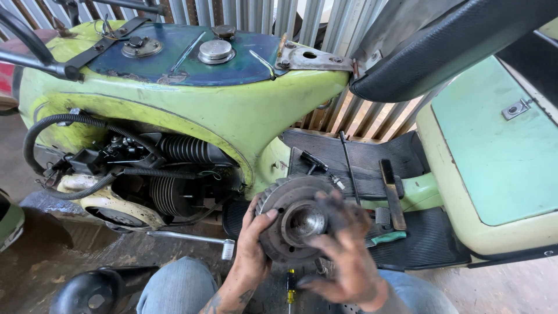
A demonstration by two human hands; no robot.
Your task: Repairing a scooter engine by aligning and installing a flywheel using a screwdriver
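Observation:
A round, greasy metal drum part (290,203) with a shiny bore in its middle is held up in front of me. My left hand (251,244) grips its left rim, thumb on the face. My right hand (344,253), blurred and oily, reaches onto its right side with fingers at the bore. Behind it stands a pale green scooter (232,110) with its side cover off, showing the finned engine (168,174).
On the ribbed black floorboard (360,157) lie a black brush (392,195), a green-handled tool (386,237), a thin rod (347,166) and a small black tool (314,163). A kickstart lever (192,238) sticks out low. A screwdriver (289,285) lies between my knees. The raised black seat (442,40) hangs overhead.

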